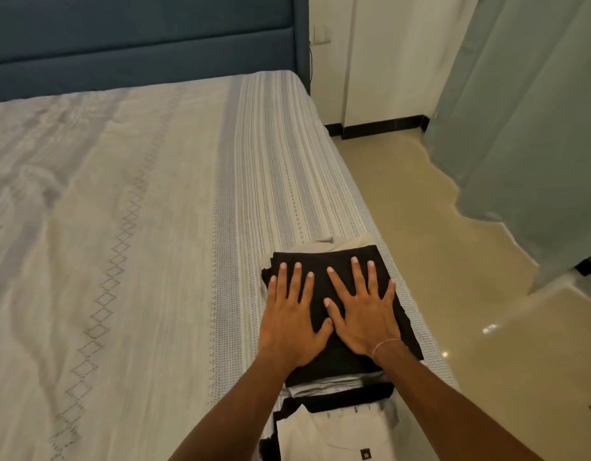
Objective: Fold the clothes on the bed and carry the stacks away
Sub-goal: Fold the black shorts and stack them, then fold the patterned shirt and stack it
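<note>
Bed (138,211): patterned cover, blue headboard (138,38) | floor (420,244): glossy tile | both grips flat, fingers spread, on black stack (324,271)

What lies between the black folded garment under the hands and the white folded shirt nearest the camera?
In the head view, between the black folded garment and the white folded shirt lie grey folded edges and a black band of cloth.

Single head-worn wide-angle view, looking forward and down from close above the bed (138,201) edge, headboard (138,38) far ahead, floor (420,234) at right
</note>
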`<act>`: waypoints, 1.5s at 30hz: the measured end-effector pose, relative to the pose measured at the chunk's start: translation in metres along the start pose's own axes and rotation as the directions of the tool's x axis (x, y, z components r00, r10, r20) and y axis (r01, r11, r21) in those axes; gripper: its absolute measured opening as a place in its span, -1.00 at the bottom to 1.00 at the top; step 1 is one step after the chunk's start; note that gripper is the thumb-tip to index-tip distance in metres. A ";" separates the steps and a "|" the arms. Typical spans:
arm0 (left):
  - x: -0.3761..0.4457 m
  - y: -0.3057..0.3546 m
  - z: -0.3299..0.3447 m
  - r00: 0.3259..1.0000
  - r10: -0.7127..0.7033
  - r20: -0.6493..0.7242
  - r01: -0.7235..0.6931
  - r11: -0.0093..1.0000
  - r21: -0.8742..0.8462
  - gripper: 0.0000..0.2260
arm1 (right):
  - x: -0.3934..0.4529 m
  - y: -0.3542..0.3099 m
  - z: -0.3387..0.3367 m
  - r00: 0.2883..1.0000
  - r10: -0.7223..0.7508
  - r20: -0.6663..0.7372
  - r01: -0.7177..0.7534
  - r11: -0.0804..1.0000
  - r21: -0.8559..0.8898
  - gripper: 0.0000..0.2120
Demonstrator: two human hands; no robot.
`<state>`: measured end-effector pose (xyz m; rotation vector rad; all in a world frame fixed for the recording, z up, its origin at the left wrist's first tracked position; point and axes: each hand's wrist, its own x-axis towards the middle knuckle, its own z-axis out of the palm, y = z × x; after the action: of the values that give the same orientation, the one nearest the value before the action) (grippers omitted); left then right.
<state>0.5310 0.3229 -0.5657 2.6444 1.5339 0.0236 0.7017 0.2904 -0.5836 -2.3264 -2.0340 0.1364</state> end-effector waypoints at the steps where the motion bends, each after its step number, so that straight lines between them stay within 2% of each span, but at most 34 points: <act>1: 0.000 0.001 0.003 1.000 -0.012 0.001 0.012 1.000 -0.011 -0.20 | 0.001 -0.001 0.002 1.000 0.000 0.005 0.000 1.000 -0.003 -0.37; 4: 0.001 0.003 0.010 1.000 -0.024 0.019 0.025 0.998 -0.060 -0.17 | 0.001 0.000 0.002 0.998 0.013 0.055 -0.012 1.000 -0.010 -0.36; 7: 0.010 -0.009 -0.001 0.991 -0.011 0.133 0.028 0.991 -0.131 -0.15 | 0.005 -0.002 -0.013 0.979 0.025 0.203 -0.020 0.999 -0.029 -0.39; 9: 0.015 -0.018 -0.019 0.971 0.025 0.236 0.016 0.985 -0.171 -0.27 | 0.013 -0.005 -0.034 0.938 0.047 0.344 -0.035 0.999 -0.040 -0.39; 11: 0.012 -0.026 -0.043 0.965 0.073 0.252 -0.024 0.981 -0.194 -0.33 | 0.014 -0.013 -0.062 0.914 0.057 0.402 -0.059 0.998 -0.006 -0.38; 15: -0.022 -0.038 -0.091 0.985 0.109 0.136 -0.079 0.974 -0.210 -0.27 | -0.006 -0.037 -0.113 0.954 -0.047 0.295 0.041 0.999 0.026 -0.39; 19: -0.073 -0.051 -0.159 0.990 0.108 0.096 -0.093 0.985 -0.143 -0.26 | -0.050 -0.071 -0.172 0.969 -0.053 0.243 0.040 0.998 0.058 -0.43; 25: -0.146 -0.065 -0.250 0.993 0.074 0.088 -0.064 0.991 -0.115 -0.26 | -0.112 -0.123 -0.246 0.980 -0.102 0.173 0.094 0.994 0.055 -0.43; 31: -0.243 -0.089 -0.323 0.994 0.077 0.083 -0.070 0.994 -0.084 -0.26 | -0.188 -0.189 -0.303 0.986 -0.098 0.133 0.089 0.993 0.071 -0.39; 38: -0.361 -0.138 -0.377 0.991 0.101 0.086 -0.104 0.994 0.028 -0.25 | -0.272 -0.293 -0.338 0.991 -0.091 0.099 0.079 0.989 0.123 -0.36; 45: -0.461 -0.202 -0.398 0.995 0.077 0.065 -0.081 0.995 0.063 -0.24 | -0.341 -0.404 -0.335 0.990 -0.094 0.105 0.078 0.986 0.145 -0.33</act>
<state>0.1051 0.0486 -0.1717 2.7270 1.4349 -0.1056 0.2912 0.0142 -0.2001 -2.1896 -2.0951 0.4012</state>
